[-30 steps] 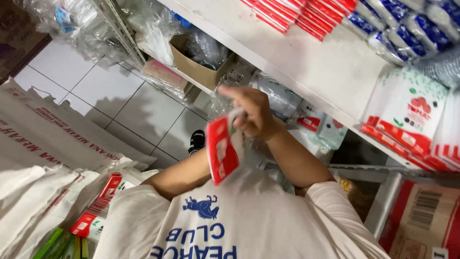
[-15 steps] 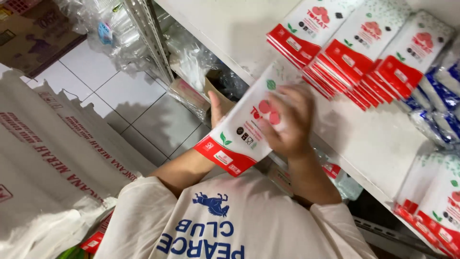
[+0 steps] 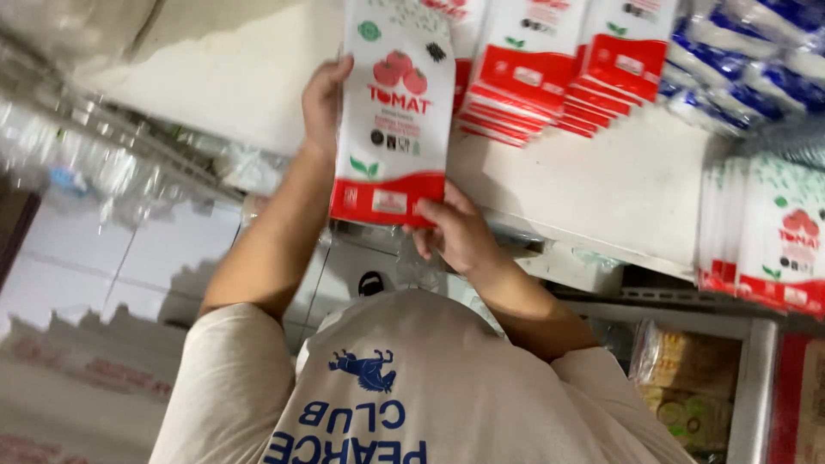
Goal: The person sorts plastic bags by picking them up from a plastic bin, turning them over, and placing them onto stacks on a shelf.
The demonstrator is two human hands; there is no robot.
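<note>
The red-and-white packet is held flat over the white shelf, left of the stacked packets. Left hand grips its side, right hand its near end. Placing seems underway; next, lining it beside the stack.

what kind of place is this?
Likely a small shop or stockroom: a white shelf holds rows of identical red-and-white packets, blue-and-white packs sit beside them, and both hands hold one such pouch.

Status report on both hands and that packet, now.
Left hand grips the white-and-red packet at its side, right hand at its bottom edge. Packet over white shelf, beside stacked packets. Nothing in the way.
</note>
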